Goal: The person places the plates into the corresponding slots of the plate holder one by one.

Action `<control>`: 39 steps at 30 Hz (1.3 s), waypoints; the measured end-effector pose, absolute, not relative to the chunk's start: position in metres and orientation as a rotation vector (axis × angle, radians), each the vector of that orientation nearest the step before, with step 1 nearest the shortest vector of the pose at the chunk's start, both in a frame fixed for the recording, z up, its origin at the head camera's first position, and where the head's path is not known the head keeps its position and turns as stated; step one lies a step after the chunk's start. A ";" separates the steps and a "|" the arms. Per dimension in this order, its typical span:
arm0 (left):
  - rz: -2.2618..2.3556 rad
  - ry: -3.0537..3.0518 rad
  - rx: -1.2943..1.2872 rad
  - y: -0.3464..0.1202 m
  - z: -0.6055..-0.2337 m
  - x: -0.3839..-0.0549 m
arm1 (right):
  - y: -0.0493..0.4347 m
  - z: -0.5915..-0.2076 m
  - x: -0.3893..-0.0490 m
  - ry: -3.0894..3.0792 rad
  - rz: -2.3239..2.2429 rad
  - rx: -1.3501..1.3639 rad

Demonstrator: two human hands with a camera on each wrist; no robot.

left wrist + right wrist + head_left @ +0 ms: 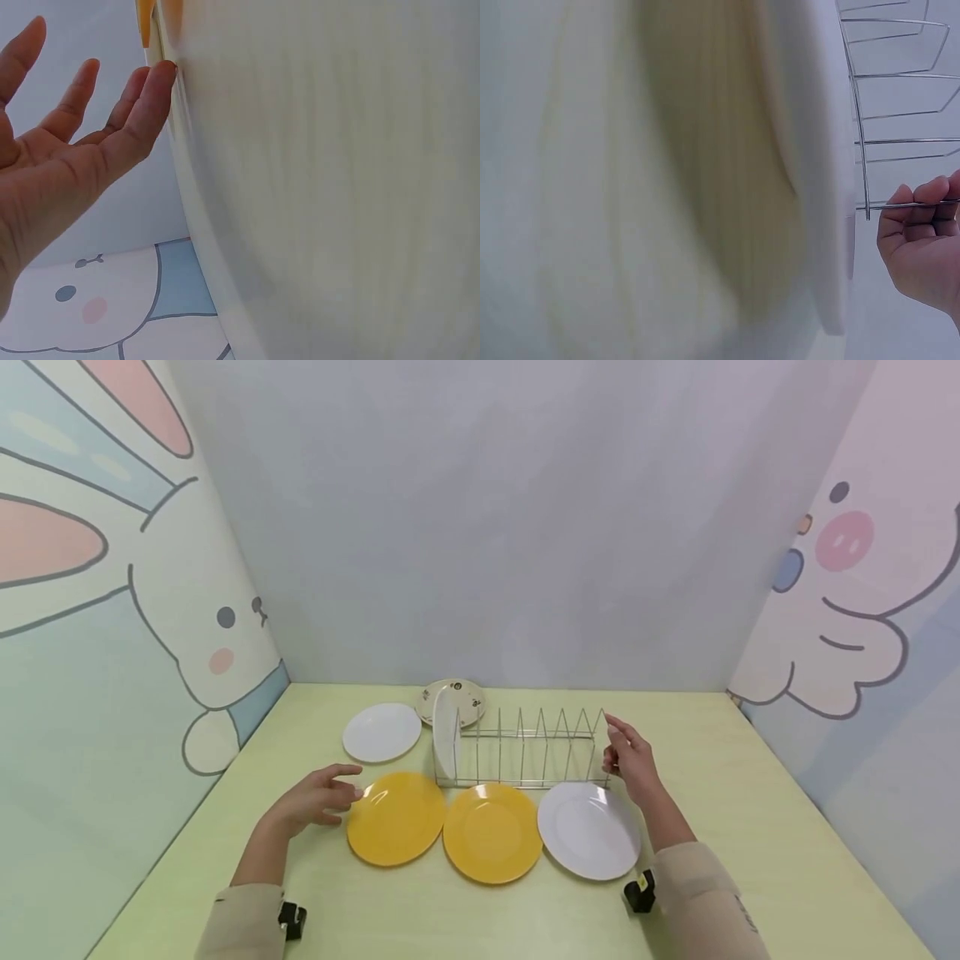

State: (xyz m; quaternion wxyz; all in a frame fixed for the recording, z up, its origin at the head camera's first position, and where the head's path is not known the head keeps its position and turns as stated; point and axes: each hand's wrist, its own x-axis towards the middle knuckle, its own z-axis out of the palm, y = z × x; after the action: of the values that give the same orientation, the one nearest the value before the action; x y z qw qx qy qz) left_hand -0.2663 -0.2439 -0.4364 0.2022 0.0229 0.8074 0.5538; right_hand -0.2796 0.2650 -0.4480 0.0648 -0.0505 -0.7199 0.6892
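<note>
One right grip's pinching, perhaps steadying, the rack; we're holding our empty left grip spread beside a yellow plate.

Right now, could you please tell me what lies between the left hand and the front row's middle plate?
The left yellow plate lies there, as the head view shows.

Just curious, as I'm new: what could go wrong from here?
The right hand grips the wire rack; a tug might topple the upright white plate at its left end. The left yellow plate and the middle yellow plate look nearly edge to edge, so lifting one might knock the other.
</note>
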 end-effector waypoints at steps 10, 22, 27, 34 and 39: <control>1.304 2.309 -0.126 -0.237 -0.440 -0.275 | 0.260 -0.445 -0.281 -2.166 2.105 -0.152; 1.203 2.383 -0.098 -0.237 -0.444 -0.280 | 0.260 -0.446 -0.282 -2.166 2.078 -0.160; 1.377 2.249 -0.010 -0.246 -0.444 -0.280 | 0.261 -0.447 -0.281 -2.165 2.077 -0.170; 1.626 2.029 0.091 -0.264 -0.439 -0.277 | 0.262 -0.447 -0.280 -2.160 2.079 -0.174; 1.711 2.010 0.097 -0.270 -0.431 -0.270 | 0.265 -0.448 -0.280 -2.174 2.083 -0.155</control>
State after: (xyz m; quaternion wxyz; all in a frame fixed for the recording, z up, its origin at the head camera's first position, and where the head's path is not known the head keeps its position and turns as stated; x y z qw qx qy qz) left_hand -0.2700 -0.2701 -0.4308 0.2474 0.0355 0.7374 0.6275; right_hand -0.2799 0.2649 -0.4484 0.0633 -0.0512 -0.7196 0.6896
